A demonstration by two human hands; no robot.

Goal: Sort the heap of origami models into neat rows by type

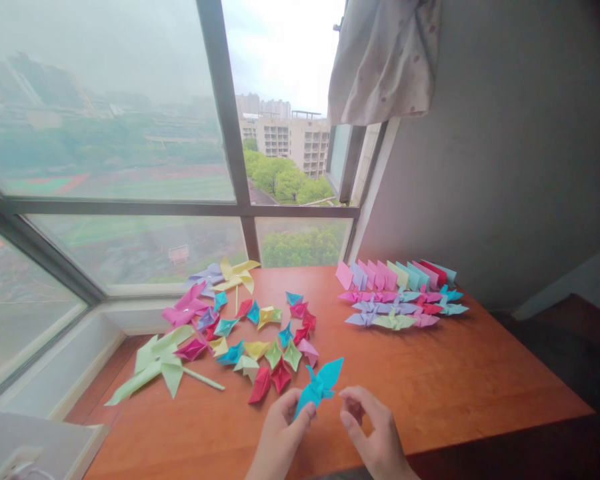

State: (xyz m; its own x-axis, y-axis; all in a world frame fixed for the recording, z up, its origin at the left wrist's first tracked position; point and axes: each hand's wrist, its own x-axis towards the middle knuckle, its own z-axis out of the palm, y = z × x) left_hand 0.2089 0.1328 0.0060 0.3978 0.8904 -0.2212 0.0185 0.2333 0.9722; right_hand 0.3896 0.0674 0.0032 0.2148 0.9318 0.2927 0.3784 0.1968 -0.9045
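Note:
A blue origami crane (321, 383) is pinched by one wing between the thumb and fingers of my left hand (285, 427), above the front of the wooden table (445, 380). Its other wing points up and to the right. My right hand (375, 427) is just right of the crane, not touching it, with curled fingers and a gap between thumb and index fingertip. Beyond my left hand lie several small folded paper boats, among them a red one (281, 375) and a green one (293, 355).
Paper pinwheels, including a green one (159, 360) and a yellow one (237, 275), lie at the left. Toward the back right are rows of folded cranes (394, 321) and upright folded papers (397, 275). Windows (130, 100) rise behind; a curtain (383, 63) hangs by the wall.

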